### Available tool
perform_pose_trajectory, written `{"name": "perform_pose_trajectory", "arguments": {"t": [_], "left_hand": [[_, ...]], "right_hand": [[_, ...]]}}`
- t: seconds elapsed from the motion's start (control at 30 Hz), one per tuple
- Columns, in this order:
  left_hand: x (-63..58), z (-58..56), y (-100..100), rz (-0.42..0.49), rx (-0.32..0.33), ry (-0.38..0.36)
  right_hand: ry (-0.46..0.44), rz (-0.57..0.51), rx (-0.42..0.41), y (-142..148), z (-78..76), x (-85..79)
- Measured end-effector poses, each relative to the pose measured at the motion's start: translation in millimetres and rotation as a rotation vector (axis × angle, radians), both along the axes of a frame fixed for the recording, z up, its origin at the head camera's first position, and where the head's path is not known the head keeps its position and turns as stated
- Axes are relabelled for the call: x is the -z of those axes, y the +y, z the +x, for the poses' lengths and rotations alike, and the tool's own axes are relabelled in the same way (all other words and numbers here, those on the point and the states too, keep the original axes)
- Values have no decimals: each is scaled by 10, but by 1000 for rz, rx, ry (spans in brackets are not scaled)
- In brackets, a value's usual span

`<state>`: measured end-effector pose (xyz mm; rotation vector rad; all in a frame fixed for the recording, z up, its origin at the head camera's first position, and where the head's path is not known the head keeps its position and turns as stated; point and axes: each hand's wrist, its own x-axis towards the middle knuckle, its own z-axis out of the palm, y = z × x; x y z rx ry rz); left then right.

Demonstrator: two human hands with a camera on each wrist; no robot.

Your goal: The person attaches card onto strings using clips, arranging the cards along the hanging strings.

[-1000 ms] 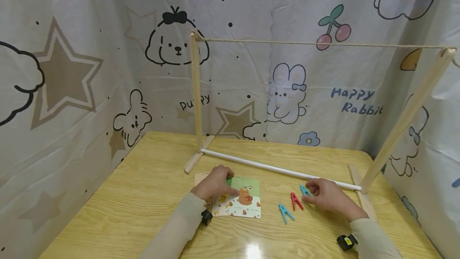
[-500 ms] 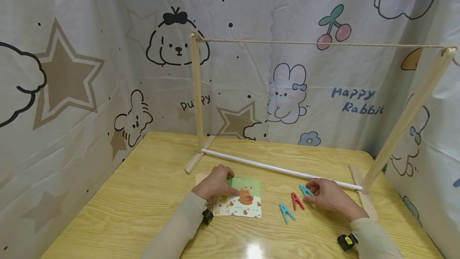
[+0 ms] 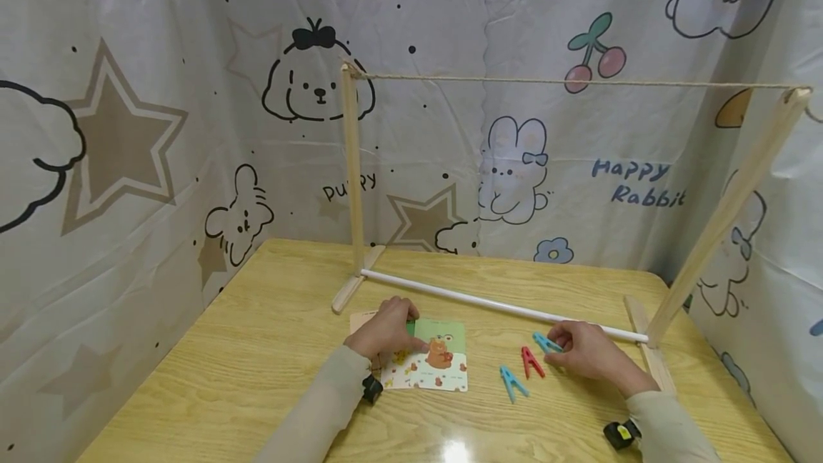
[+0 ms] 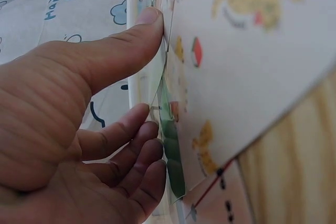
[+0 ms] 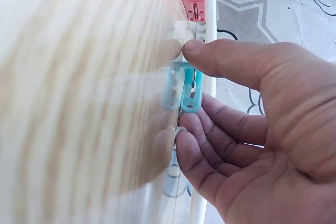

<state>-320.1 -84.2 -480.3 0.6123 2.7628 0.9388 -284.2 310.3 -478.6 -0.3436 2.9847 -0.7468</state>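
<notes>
My left hand (image 3: 386,327) rests on overlapping printed cards, its thumb on the top green-and-white bear card (image 3: 453,334). In the left wrist view the thumb and relaxed fingertips touch the card (image 4: 262,66) without plainly pinching it. A pinkish card (image 3: 360,317) shows from underneath at the left. My right hand (image 3: 588,352) holds a blue clothespin (image 3: 544,341) lying on the table, thumb on one side and curled fingers on the other. Left of it lie a red clothespin (image 3: 531,361) and another blue clothespin (image 3: 512,381).
Behind the hands stands a wooden frame, with a left post (image 3: 353,177), a leaning right post (image 3: 726,220), a string (image 3: 514,80) across the top and a white rod (image 3: 463,298) low down. A printed curtain (image 3: 418,141) surrounds the wooden table (image 3: 257,377).
The blue clothespin at my right hand has turned slightly, its far end shifting left. My left hand and the cards have stayed in place.
</notes>
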Motion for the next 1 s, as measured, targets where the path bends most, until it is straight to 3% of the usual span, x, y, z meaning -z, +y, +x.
{"name": "perform_pose_trajectory", "arguments": {"t": [0.77, 1.0], "left_hand": [[-8, -4, 18, 104, -8, -38], [-11, -23, 12, 118, 2, -27]], "right_hand": [[70, -68, -18, -1, 10, 9], [58, -68, 9, -2, -1, 6]]}}
